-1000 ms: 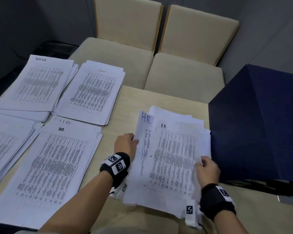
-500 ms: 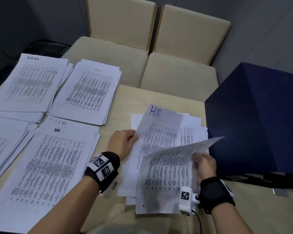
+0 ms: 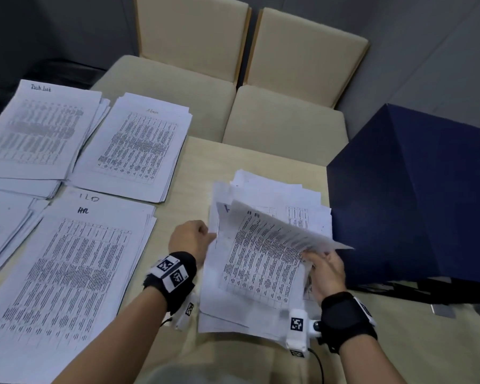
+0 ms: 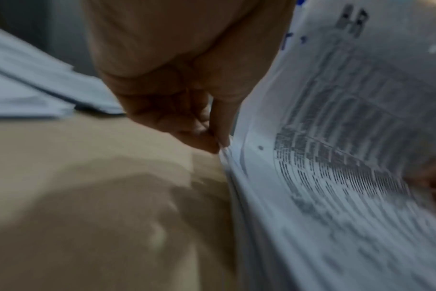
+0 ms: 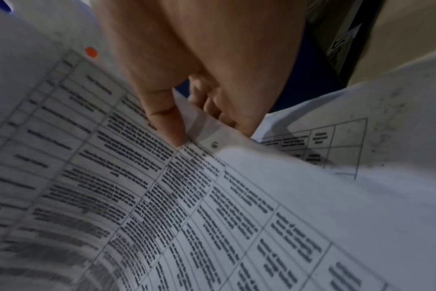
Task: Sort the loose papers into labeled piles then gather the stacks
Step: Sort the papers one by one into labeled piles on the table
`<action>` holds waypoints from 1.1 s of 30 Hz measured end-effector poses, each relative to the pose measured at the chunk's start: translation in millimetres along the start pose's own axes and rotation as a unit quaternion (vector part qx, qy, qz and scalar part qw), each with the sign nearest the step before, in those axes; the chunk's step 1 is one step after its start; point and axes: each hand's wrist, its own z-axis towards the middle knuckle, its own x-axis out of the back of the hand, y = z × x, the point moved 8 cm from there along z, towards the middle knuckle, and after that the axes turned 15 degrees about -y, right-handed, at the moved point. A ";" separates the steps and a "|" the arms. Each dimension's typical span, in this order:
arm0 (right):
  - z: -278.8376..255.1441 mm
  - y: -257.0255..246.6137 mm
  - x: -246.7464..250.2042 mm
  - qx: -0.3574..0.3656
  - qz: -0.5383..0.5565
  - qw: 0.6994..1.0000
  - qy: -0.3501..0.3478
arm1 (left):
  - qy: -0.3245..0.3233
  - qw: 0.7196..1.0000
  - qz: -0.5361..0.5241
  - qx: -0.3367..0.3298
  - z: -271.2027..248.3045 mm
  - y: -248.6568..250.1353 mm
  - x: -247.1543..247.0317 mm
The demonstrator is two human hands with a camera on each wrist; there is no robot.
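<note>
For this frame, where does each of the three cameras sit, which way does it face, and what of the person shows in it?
Head: on the head, facing down and forward at the table; both forearms, left hand, right hand.
Left wrist: along the left hand, whose fingers pinch the loose stack's left edge.
Right wrist: along the right hand, whose fingers pinch a lifted sheet.
All three share the loose stack.

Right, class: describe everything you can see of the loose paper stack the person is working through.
The loose paper stack is an untidy pile of white sheets printed with dense black tables, lying on the pale wooden table beside a dark blue box. Its top sheet, headed HR, bows upward. The left hand pinches the stack's left edge; the right hand pinches the lifted sheet's right edge.
</note>
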 end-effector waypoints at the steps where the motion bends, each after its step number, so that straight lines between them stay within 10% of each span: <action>1: 1.2 0.4 -0.4 -0.005 -0.006 1.000 -0.006 | 0.015 0.999 0.041 -0.026 -0.2 6.1 1.3; 7: 2.7 -2.0 -3.1 0.015 0.055 0.996 -0.064 | 0.038 0.973 0.115 -0.197 -15.9 38.4 10.8; 17: 4.4 7.5 -8.8 -0.013 0.106 0.991 -0.078 | 0.103 0.947 0.288 -0.094 -27.4 39.8 19.0; 24: 1.3 -1.8 -11.8 0.031 0.094 0.988 -0.115 | -0.003 0.967 0.014 -0.256 -29.3 37.8 5.6; 28: 0.9 1.0 -9.1 0.043 0.088 0.988 -0.121 | -0.144 0.939 -0.221 -0.221 -24.5 29.9 -13.4; 33: -2.6 13.4 3.4 0.012 0.055 0.996 -0.065 | -0.032 0.988 -0.113 -0.101 -15.4 17.2 -8.5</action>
